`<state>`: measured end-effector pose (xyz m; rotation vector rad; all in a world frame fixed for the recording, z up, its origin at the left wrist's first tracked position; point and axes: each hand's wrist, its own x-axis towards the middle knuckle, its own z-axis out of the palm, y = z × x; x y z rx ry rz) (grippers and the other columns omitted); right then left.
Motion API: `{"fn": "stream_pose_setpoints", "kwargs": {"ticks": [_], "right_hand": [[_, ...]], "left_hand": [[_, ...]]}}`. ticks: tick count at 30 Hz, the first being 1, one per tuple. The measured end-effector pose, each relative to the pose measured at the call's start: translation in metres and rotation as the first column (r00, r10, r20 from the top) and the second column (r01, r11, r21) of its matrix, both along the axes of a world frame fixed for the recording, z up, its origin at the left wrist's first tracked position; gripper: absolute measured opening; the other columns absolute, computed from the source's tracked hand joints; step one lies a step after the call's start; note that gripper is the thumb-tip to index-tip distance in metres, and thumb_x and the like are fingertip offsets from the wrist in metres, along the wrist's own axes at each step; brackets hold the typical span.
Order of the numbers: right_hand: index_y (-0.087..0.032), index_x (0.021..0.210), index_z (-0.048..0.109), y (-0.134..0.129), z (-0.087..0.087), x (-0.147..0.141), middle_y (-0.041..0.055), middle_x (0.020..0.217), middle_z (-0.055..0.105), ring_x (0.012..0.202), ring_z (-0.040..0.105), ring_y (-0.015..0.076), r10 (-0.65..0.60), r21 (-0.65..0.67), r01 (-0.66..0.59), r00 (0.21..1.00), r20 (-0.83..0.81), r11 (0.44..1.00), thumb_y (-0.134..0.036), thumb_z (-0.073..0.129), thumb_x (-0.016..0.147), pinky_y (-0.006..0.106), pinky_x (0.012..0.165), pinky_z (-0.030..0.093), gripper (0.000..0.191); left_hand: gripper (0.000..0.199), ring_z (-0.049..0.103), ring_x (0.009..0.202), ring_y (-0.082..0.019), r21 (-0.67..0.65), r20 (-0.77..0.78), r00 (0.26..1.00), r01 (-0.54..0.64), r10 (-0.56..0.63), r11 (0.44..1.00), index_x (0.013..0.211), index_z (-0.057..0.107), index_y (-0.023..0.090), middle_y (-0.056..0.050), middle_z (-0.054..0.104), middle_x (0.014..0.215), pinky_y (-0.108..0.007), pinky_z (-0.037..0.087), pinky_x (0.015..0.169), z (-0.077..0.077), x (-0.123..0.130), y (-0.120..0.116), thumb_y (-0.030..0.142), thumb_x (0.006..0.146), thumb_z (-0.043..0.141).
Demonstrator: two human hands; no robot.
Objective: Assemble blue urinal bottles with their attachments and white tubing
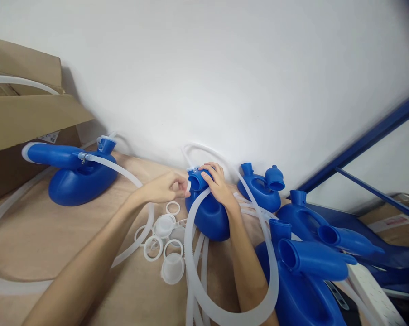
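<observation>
My right hand (219,183) is wrapped over a blue plastic funnel piece (195,182) above a blue urinal bottle (213,217). The funnel's open mouth faces left toward me. With thumb and fingers, my left hand (173,187) pinches a small white ring (188,185) at the edge of that mouth; whether it is seated on the rim is hard to tell. A translucent hose (190,244) loops down in front of the bottle and back up behind my right hand. Below my left hand lie loose white rings (153,248) and translucent caps (173,268).
On the left stands another blue bottle (77,185) with hose and capped funnel, beside an open cardboard box (37,113). Several blue bottles (306,290) with loose funnels crowd the right. More hoses (199,271) lie near the front. A white wall (204,81) closes the back; blue metal framing (367,140) runs right.
</observation>
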<state>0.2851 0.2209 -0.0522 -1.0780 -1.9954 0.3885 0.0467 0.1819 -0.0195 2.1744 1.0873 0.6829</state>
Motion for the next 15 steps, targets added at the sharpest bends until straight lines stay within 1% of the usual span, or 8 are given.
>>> {"fn": "stream_pose_setpoints", "kwargs": {"ticks": [1, 3, 5, 8, 10, 12, 13, 15], "right_hand": [[-0.031, 0.116, 0.069, -0.001, 0.001, 0.001, 0.0075, 0.13, 0.057, 0.136, 0.047, 0.0263, 0.0, -0.006, 0.0, 1.0, -0.014, 1.0, -0.045, 0.046, 0.104, 0.05, 0.124, 0.031, 0.03], [-0.03, 0.113, 0.069, -0.002, 0.003, 0.003, 0.0077, 0.128, 0.059, 0.135, 0.049, 0.0267, -0.002, -0.011, 0.001, 0.999, -0.047, 1.0, -0.043, 0.047, 0.103, 0.05, 0.124, 0.032, 0.028], [-0.029, 0.109, 0.07, -0.004, 0.005, 0.004, 0.0076, 0.125, 0.061, 0.131, 0.051, 0.0275, 0.004, 0.005, -0.004, 0.997, -0.077, 1.0, -0.041, 0.05, 0.101, 0.05, 0.122, 0.034, 0.025], [-0.028, 0.103, 0.071, -0.009, 0.006, 0.008, 0.007, 0.121, 0.063, 0.126, 0.055, 0.0285, 0.006, 0.052, 0.0, 0.993, -0.117, 0.999, -0.038, 0.053, 0.098, 0.05, 0.119, 0.038, 0.021], [-0.028, 0.101, 0.072, -0.013, 0.006, 0.009, 0.0072, 0.118, 0.064, 0.123, 0.056, 0.0292, -0.007, 0.086, 0.02, 0.99, -0.14, 0.996, -0.036, 0.054, 0.096, 0.05, 0.116, 0.039, 0.021], [-0.027, 0.102, 0.072, -0.016, 0.006, 0.011, 0.0077, 0.115, 0.065, 0.119, 0.056, 0.0302, -0.039, 0.132, 0.059, 0.988, -0.149, 0.99, -0.036, 0.055, 0.094, 0.051, 0.112, 0.041, 0.021], [-0.026, 0.103, 0.073, -0.018, 0.006, 0.011, 0.0079, 0.113, 0.065, 0.117, 0.056, 0.0307, -0.061, 0.157, 0.084, 0.987, -0.148, 0.984, -0.036, 0.056, 0.092, 0.051, 0.11, 0.042, 0.022], [-0.026, 0.102, 0.074, -0.02, 0.006, 0.012, 0.008, 0.11, 0.066, 0.113, 0.056, 0.0314, -0.083, 0.202, 0.109, 0.988, -0.133, 0.973, -0.037, 0.055, 0.09, 0.051, 0.107, 0.044, 0.024]], "left_hand": [[0.014, 0.063, 0.071, -0.02, -0.102, -0.054, 0.995, 0.078, -0.084, 0.992, 0.072, 0.073, 0.021, -0.001, 0.073, 0.075, -0.026, 0.045, 0.063, 0.003, -0.008, -0.001, 0.033, 0.079, 0.07], [0.008, 0.065, 0.066, -0.019, -0.272, -0.148, 0.957, 0.204, -0.25, 0.94, 0.074, 0.079, 0.022, 0.0, 0.075, 0.071, -0.024, 0.044, 0.058, 0.003, -0.019, -0.004, 0.027, 0.074, 0.073], [0.004, 0.065, 0.06, -0.018, -0.308, -0.235, 0.919, 0.238, -0.316, 0.921, 0.071, 0.081, 0.024, 0.001, 0.074, 0.065, -0.024, 0.043, 0.054, -0.003, -0.021, -0.004, 0.025, 0.071, 0.077], [0.005, 0.066, 0.058, -0.019, -0.149, -0.315, 0.927, 0.164, -0.204, 0.975, 0.073, 0.082, 0.024, 0.0, 0.074, 0.066, -0.024, 0.046, 0.053, -0.018, -0.01, 0.002, 0.022, 0.072, 0.078], [0.014, 0.071, 0.069, -0.023, -0.015, -0.305, 0.949, 0.079, -0.079, 0.997, 0.089, 0.083, 0.022, -0.005, 0.078, 0.08, -0.028, 0.052, 0.064, -0.028, 0.003, 0.008, 0.021, 0.081, 0.071], [0.03, 0.072, 0.096, -0.029, 0.117, -0.25, 0.967, -0.018, 0.047, 0.993, 0.116, 0.078, 0.02, -0.013, 0.077, 0.109, -0.037, 0.056, 0.085, -0.036, 0.017, 0.017, 0.022, 0.094, 0.059], [0.037, 0.068, 0.113, -0.033, 0.209, -0.214, 0.971, -0.061, 0.106, 0.976, 0.13, 0.072, 0.019, -0.017, 0.072, 0.125, -0.043, 0.053, 0.097, -0.04, 0.023, 0.022, 0.021, 0.098, 0.053], [0.05, 0.05, 0.142, -0.037, 0.428, -0.143, 0.973, -0.102, 0.179, 0.898, 0.148, 0.058, 0.022, -0.02, 0.053, 0.153, -0.053, 0.043, 0.113, -0.047, 0.032, 0.034, 0.014, 0.1, 0.049]]}}
